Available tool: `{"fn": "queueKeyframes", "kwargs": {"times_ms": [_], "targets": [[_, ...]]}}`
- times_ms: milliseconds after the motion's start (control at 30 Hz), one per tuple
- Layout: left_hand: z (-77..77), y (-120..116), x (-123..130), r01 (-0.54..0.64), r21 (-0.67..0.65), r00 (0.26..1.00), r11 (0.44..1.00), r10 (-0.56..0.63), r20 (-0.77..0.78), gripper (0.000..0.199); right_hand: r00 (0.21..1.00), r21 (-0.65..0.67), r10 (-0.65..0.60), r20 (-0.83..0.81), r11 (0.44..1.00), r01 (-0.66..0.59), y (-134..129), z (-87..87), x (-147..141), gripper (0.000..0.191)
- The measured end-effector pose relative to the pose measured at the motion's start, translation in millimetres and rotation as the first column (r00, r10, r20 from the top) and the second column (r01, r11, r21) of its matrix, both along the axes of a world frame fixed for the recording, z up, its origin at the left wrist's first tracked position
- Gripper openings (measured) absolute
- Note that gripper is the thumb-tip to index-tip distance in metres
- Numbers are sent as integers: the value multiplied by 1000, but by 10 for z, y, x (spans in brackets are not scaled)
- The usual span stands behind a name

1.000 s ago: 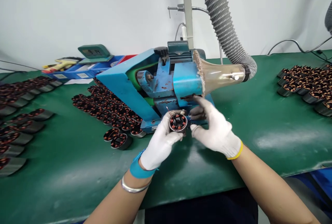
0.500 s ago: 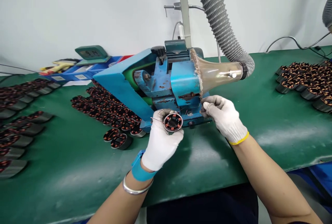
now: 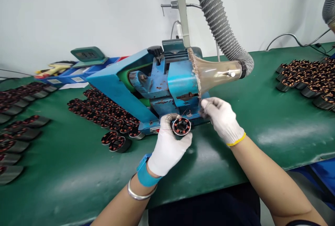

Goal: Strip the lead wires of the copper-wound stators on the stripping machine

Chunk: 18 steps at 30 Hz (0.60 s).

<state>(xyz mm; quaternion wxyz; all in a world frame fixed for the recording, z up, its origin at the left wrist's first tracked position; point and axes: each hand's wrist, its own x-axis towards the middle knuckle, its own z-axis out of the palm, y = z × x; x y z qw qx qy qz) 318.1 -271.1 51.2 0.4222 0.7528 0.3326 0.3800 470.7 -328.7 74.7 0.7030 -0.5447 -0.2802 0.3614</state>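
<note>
My left hand [image 3: 171, 140], in a white glove, is wrapped round a motor stator [image 3: 181, 126] with copper windings inside a metal ring. The ring's open end faces up toward me, and thin wires stick out from its edge. Just behind it stands a blue machine [image 3: 183, 79] with a cloudy, funnel-shaped hood [image 3: 216, 72] on its right side. My right hand [image 3: 220, 117], also gloved, is beside the machine's front below the hood. Its thumb and fingers are pinched together. The fingertips are dark and blurred, so whatever lies between them cannot be made out.
A grey ribbed hose [image 3: 217, 16] runs up from the hood. Several stators [image 3: 119, 144] stand left of the machine, with more rows [image 3: 23, 133] at far left and another group [image 3: 311, 91] at right. Blue bins [image 3: 75, 75] and a green digital display [image 3: 87, 55] are at the back left.
The left hand has moved slightly right with the stator, turning it a little. My right hand stays near the machine's front, its fingertips shifting slightly. The whole view has drifted a little left.
</note>
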Motion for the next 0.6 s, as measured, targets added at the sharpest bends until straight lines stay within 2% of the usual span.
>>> {"fn": "queueKeyframes", "kwargs": {"times_ms": [67, 133, 167, 233, 300, 333, 367, 433, 500, 600], "targets": [[6, 5, -4, 33, -24, 999, 999, -33, 7, 48, 982, -99, 159, 98, 984, -149, -17, -12, -42, 24], [28, -8, 3, 82, -46, 997, 996, -82, 11, 45, 973, -105, 203, 112, 976, -191, -19, -28, -87, 19], [39, -16, 10, 90, -52, 996, 995, -89, 12, 44, 982, -77, 166, 94, 984, -159, -13, -35, -92, 19], [48, -25, 29, 67, -60, 998, 996, -67, 14, 45, 1000, 16, 18, 20, 1000, -18, 8, -40, -60, 22], [47, -17, 53, 19, -83, 1000, 996, -18, 11, 47, 991, 84, -131, -41, 987, 134, 22, -22, -6, 27], [47, -8, 66, -6, -98, 1000, 995, 7, 15, 49, 988, 77, -155, -25, 985, 157, 20, -6, 9, 29], [53, 3, 81, -25, -113, 999, 993, 28, 29, 50, 991, 39, -135, 27, 990, 134, 12, 14, 7, 30], [83, 27, 118, -48, -122, 994, 991, 59, 87, 53, 981, -98, -3, 195, 995, 23, -17, 49, -53, 36], [135, 44, 162, -65, -105, 987, 992, 79, 138, 54, 927, -179, 96, 361, 983, -32, -41, 61, -157, 50], [217, 60, 230, -112, -70, 980, 991, 122, 159, 53, 870, -122, 82, 486, 992, -25, -31, 37, -265, 55]]}}
